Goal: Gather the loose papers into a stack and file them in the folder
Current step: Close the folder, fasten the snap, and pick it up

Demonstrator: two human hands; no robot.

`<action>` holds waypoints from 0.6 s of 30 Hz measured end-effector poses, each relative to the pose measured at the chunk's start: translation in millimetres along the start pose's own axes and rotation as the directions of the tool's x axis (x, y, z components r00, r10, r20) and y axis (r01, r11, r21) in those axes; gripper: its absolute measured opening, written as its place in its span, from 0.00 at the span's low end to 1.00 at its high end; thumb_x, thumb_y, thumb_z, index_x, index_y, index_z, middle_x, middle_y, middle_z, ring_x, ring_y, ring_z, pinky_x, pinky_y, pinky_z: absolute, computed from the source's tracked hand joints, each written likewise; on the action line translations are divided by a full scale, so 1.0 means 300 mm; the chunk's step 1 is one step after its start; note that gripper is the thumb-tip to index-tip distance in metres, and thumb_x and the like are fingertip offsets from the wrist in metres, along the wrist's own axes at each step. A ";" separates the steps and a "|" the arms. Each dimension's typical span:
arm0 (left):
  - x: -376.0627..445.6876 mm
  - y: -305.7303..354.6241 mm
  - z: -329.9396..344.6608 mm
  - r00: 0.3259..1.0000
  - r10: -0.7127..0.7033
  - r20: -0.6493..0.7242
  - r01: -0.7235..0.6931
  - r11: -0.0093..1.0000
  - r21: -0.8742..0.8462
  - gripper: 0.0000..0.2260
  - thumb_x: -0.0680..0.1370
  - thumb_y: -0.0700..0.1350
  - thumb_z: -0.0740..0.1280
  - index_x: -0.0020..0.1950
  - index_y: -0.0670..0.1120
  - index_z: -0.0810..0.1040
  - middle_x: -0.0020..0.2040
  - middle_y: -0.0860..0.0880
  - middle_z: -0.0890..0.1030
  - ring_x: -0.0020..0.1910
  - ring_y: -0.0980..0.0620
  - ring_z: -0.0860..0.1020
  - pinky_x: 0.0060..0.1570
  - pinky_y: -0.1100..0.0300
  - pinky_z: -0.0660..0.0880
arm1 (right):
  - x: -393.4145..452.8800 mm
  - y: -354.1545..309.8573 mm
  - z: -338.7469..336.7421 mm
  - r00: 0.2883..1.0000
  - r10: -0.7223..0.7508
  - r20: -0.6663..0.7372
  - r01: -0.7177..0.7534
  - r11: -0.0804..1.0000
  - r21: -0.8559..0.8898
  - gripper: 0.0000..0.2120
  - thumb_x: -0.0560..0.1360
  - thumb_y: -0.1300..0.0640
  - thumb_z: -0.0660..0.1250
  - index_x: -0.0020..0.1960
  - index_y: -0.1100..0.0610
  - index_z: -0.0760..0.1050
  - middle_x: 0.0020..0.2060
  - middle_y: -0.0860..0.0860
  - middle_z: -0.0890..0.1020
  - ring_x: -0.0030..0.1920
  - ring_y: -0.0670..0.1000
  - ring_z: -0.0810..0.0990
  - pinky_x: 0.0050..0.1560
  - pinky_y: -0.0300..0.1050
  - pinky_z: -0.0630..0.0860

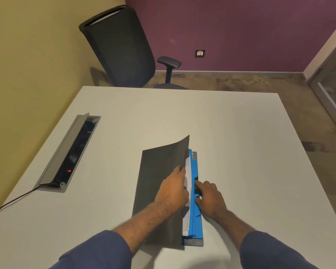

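The white table fills the view, with an open cable box at nine o'clock and an office chair beyond the far edge at twelve. The folder lies near the table's front edge at six o'clock, its dark cover lifted and curling over the papers, a white strip of which shows against the blue inner leaf. The left hand rests flat on the cover, fingers over its free edge. The right hand, just beside it, pinches a small dark clip at the spine. I judge the sheets should be squared against the spine before the cover is pressed down.
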State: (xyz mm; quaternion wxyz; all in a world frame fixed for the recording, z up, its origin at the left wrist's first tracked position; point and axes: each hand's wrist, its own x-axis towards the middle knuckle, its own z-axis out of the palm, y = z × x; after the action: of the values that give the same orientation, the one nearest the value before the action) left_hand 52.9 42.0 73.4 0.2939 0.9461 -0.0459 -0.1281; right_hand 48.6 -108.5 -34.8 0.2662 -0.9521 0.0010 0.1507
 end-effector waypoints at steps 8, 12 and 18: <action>0.022 -0.011 0.106 0.992 0.011 0.127 -0.017 0.999 0.042 0.27 0.76 0.39 0.64 0.75 0.48 0.62 0.76 0.48 0.60 0.62 0.45 0.76 0.62 0.52 0.76 | 0.028 0.024 0.009 0.992 0.113 -0.053 -0.100 0.974 0.205 0.07 0.76 0.61 0.65 0.43 0.50 0.71 0.40 0.48 0.79 0.39 0.48 0.76 0.38 0.36 0.72; 0.027 -0.049 0.195 0.985 0.057 0.160 -0.071 0.994 0.084 0.21 0.79 0.47 0.60 0.72 0.47 0.63 0.69 0.47 0.67 0.58 0.45 0.76 0.59 0.49 0.76 | 0.020 0.067 -0.008 0.987 0.146 -0.060 -0.107 0.899 0.425 0.09 0.74 0.68 0.68 0.47 0.55 0.76 0.43 0.49 0.81 0.44 0.50 0.78 0.43 0.28 0.69; 0.031 -0.206 0.273 0.972 0.027 0.232 -0.119 0.914 0.389 0.32 0.77 0.60 0.62 0.77 0.51 0.56 0.80 0.49 0.55 0.76 0.44 0.59 0.72 0.46 0.59 | 0.022 0.095 -0.010 0.971 0.236 -0.042 -0.173 0.810 0.561 0.09 0.75 0.65 0.69 0.55 0.58 0.78 0.49 0.51 0.82 0.50 0.52 0.80 0.52 0.35 0.75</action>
State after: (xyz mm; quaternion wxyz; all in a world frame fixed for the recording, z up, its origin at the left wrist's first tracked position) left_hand 40.6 46.8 -28.9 0.0921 0.9634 -0.1391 -0.2097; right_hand 53.4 -134.1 -48.6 0.5116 -0.8354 0.1617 0.1191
